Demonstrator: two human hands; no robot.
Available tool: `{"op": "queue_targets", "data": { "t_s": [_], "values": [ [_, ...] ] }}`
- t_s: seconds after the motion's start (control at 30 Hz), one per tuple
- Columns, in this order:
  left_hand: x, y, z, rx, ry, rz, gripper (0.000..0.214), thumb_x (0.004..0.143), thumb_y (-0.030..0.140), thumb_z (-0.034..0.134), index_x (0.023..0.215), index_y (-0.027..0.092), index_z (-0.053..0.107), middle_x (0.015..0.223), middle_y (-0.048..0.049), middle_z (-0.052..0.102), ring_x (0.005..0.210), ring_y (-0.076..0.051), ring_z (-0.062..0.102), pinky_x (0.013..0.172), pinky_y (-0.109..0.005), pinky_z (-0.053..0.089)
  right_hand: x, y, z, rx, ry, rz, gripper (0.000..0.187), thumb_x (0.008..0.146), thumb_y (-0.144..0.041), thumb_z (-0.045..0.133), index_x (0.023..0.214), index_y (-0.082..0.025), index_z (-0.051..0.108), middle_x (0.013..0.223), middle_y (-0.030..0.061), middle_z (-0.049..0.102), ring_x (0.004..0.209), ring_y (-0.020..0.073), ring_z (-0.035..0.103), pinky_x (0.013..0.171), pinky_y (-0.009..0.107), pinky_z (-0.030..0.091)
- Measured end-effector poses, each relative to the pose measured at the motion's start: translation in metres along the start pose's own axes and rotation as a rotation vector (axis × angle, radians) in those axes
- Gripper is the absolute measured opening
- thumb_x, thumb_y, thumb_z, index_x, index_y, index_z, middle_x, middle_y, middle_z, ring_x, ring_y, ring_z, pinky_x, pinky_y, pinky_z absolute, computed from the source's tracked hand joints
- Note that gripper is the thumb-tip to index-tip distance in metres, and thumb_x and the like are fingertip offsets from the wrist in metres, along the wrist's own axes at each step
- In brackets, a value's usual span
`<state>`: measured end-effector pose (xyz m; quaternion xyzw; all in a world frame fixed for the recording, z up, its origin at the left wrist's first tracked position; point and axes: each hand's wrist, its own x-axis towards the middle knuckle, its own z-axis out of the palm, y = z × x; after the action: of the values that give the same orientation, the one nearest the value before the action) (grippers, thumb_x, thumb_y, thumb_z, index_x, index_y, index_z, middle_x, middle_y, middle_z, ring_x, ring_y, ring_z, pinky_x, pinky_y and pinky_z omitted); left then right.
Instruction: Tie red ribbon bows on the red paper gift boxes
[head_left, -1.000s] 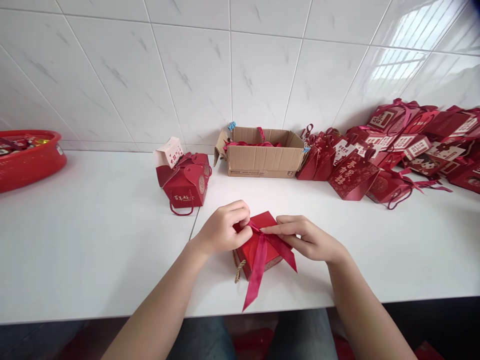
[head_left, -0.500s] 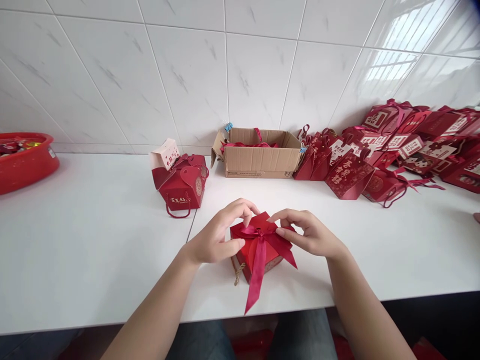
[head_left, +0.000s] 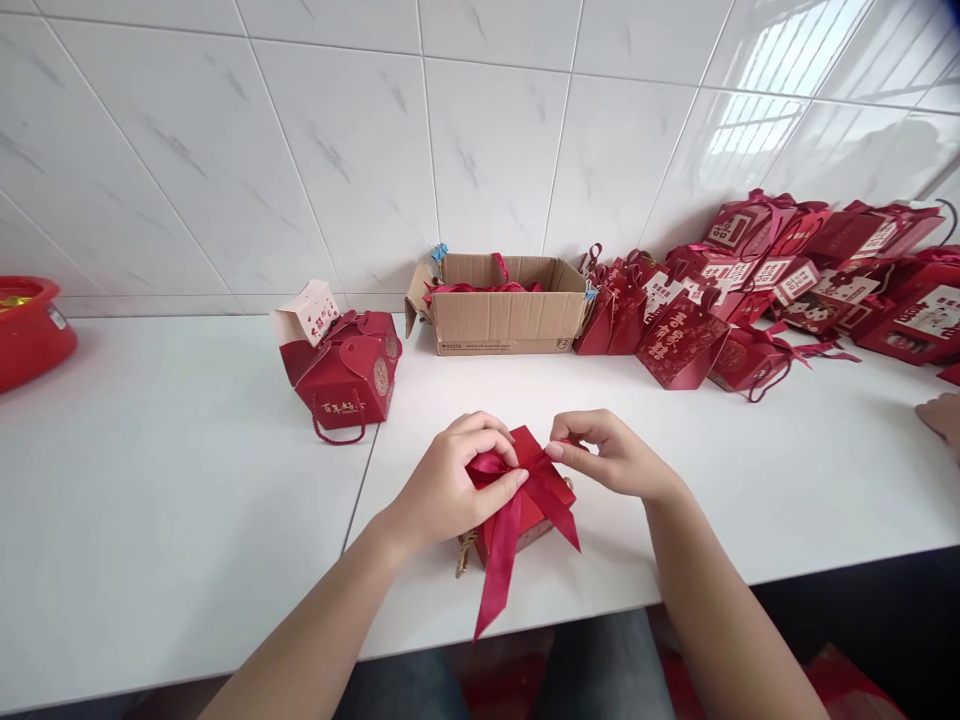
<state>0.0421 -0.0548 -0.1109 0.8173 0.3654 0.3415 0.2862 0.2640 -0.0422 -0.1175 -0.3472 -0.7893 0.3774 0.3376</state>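
A red gift box [head_left: 534,515] sits on the white table near its front edge, with a twisted cord handle [head_left: 465,553] at its left side. Across its top lies a dark pink ribbon [head_left: 501,570] tied in a bow, its two tails hanging toward me. My left hand [head_left: 469,480] is closed on the bow by the knot, thumb and fingers pinching the ribbon and covering part of the left loop. On the other side, my right hand [head_left: 604,455] pinches the right loop between thumb and forefinger, just above the box.
Beyond my left hand stands a red box with a raised flap [head_left: 341,385]. A cardboard box of ribbons [head_left: 506,322] is against the tiled wall. Many finished red boxes [head_left: 765,260] pile up at right. A red basin [head_left: 34,335] is far left; another person's hand [head_left: 941,420] shows far right.
My left hand has closed on the bow's knot, and my right hand has pinched the right loop. The view has shifted rightward; the other person's hand shows more.
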Motion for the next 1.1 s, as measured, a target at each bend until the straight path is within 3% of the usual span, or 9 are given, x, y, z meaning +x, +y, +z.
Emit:
{"op": "queue_targets", "data": {
  "t_s": [0.2, 0.53, 1.1],
  "values": [
    [0.001, 0.001, 0.001, 0.041, -0.001, -0.015, 0.008, 0.078, 0.017, 0.061, 0.071, 0.019, 0.058, 0.092, -0.0014, 0.059, 0.087, -0.015, 0.058, 0.08, -0.028, 0.048, 0.002, 0.002, 0.001, 0.002, 0.061, -0.043, 0.033, 0.091, -0.038, 0.054, 0.068, -0.015, 0.054, 0.063, -0.0011, 0.051, 0.057, 0.0088, 0.041, 0.054, 0.023, 0.033],
    [0.002, 0.003, 0.002, 0.089, -0.06, -0.031, 0.008, 0.076, 0.017, 0.057, 0.069, 0.019, 0.056, 0.093, -0.0029, 0.058, 0.087, -0.018, 0.057, 0.078, -0.033, 0.051, 0.001, 0.007, -0.006, -0.104, 0.025, -0.128, 0.032, 0.091, -0.038, 0.053, 0.067, -0.017, 0.053, 0.061, -0.0007, 0.049, 0.056, 0.0096, 0.04, 0.051, 0.023, 0.032],
    [0.002, 0.001, 0.003, 0.08, -0.081, -0.029, 0.006, 0.076, 0.017, 0.056, 0.071, 0.019, 0.053, 0.093, -0.0019, 0.049, 0.072, -0.012, 0.052, 0.067, -0.027, 0.046, -0.002, 0.008, -0.015, -0.166, 0.008, -0.172, 0.035, 0.09, -0.039, 0.056, 0.064, -0.016, 0.054, 0.056, -0.001, 0.051, 0.051, 0.0087, 0.039, 0.049, 0.023, 0.031]
  ]
}}
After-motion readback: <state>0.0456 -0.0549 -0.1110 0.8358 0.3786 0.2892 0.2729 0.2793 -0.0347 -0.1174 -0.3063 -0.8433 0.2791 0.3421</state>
